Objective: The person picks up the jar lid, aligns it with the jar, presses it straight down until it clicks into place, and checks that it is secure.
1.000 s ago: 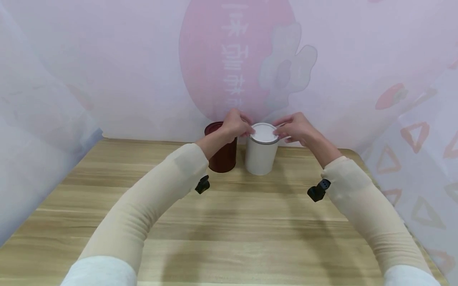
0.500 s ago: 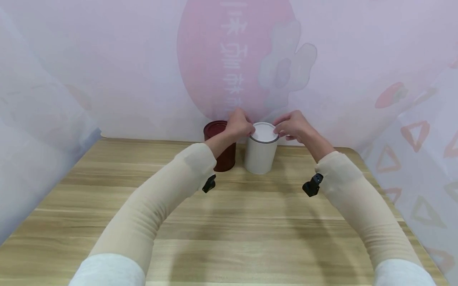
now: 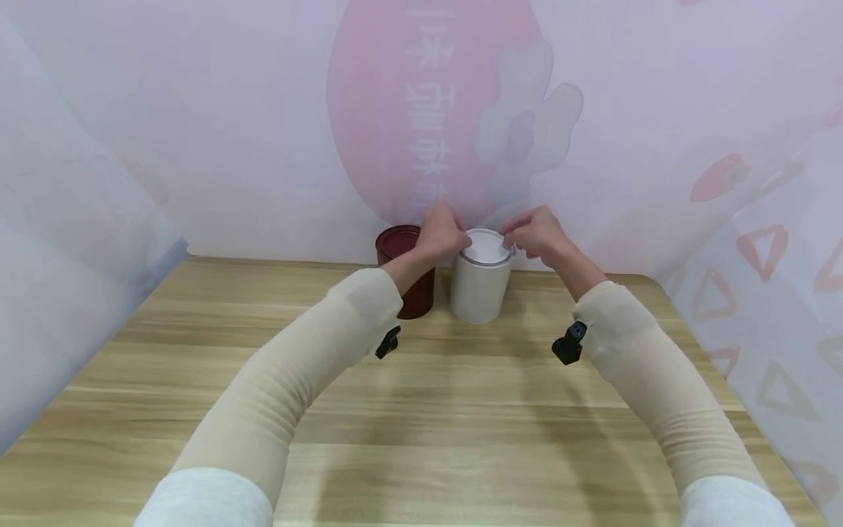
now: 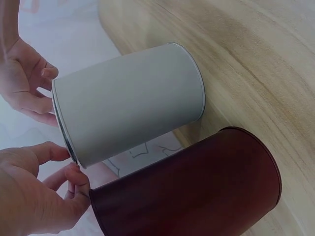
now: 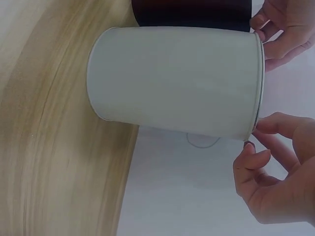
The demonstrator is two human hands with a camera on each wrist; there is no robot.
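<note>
Fingertips of both hands sit on the top rim of the white canister [image 3: 480, 285], which stands upright at the far edge of the wooden table [image 3: 421, 410], just beside a dark red canister [image 3: 407, 274] on the left hand's side. Left hand [image 3: 443, 233] pinches the rim edge with thumb and curled fingers; right hand [image 3: 535, 231] does the same from the opposite side. White lid [image 3: 486, 247] appears seated, though whether a fingernail has got under its lip is unclear from the wrist views. Judgement: lifting should go evenly from both sides, with pressure kept low so the canister does not tip toward the red one. Both forearms reach forward, wrists slightly raised, fingers pointing down onto the rim.
</note>
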